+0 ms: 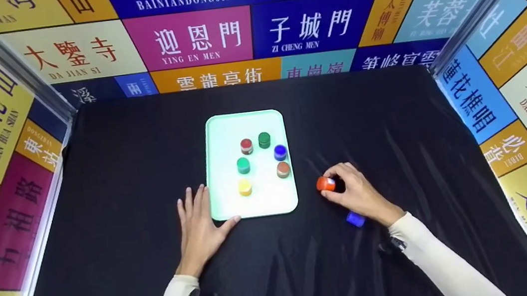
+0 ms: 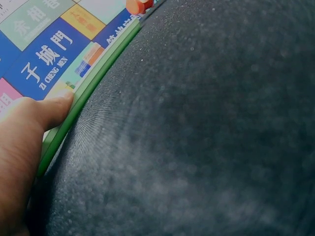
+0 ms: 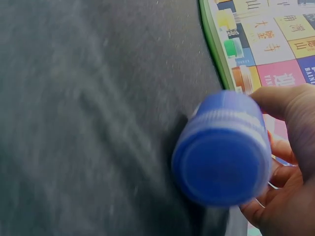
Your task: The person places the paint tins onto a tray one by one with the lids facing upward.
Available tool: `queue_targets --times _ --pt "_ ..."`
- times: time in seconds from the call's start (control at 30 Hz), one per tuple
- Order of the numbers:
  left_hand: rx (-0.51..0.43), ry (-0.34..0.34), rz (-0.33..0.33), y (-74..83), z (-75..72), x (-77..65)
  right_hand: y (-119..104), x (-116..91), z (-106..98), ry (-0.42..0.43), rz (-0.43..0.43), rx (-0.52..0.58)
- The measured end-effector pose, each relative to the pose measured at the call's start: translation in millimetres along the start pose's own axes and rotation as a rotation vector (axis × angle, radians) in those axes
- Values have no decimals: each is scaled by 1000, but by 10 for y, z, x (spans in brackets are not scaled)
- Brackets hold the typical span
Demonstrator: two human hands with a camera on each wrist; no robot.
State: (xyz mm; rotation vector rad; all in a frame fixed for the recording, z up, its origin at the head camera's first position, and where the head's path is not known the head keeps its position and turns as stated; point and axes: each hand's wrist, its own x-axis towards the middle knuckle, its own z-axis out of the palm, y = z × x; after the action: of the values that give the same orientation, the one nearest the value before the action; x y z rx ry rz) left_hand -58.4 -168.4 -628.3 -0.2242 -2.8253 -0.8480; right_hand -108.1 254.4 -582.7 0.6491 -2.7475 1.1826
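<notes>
My right hand (image 1: 358, 192) pinches a small orange-red jar (image 1: 325, 183) between thumb and fingers, to the right of the pale green tray (image 1: 219, 138). A blue jar (image 1: 355, 219) is on the black cloth below that wrist; in the right wrist view the same blue jar (image 3: 221, 164) looms close and partly covers the fingers. My left hand (image 1: 199, 234) lies with straight fingers along the tray's left edge, its thumb at the near-left corner. In the left wrist view the thumb (image 2: 56, 105) touches the tray's rim (image 2: 96, 81).
On the tray stand a red jar (image 1: 246, 146), a dark green jar (image 1: 264, 140), a blue jar (image 1: 280, 152), a brown jar (image 1: 283, 169), a lighter green jar (image 1: 243, 165) and a yellow jar (image 1: 244, 187). Panels with printed signs (image 1: 190, 39) enclose the wrinkled black cloth (image 1: 133, 154).
</notes>
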Motion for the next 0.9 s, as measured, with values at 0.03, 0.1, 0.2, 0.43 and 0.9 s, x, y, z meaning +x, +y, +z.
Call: queue_targets --times 0.03,0.1,0.2,0.43,0.9 --pt "0 0 0 -2 1 -1 -19 9 13 4 -2 1" --pt "1 1 0 -5 3 -2 -53 28 44 11 -8 9" --pt "0 3 1 -7 4 -3 -103 62 103 24 -29 23" --pt "-3 8 3 -12 1 -4 -236 142 248 29 -43 65" --pt "6 14 8 -1 6 5 -456 252 584 66 -77 120"
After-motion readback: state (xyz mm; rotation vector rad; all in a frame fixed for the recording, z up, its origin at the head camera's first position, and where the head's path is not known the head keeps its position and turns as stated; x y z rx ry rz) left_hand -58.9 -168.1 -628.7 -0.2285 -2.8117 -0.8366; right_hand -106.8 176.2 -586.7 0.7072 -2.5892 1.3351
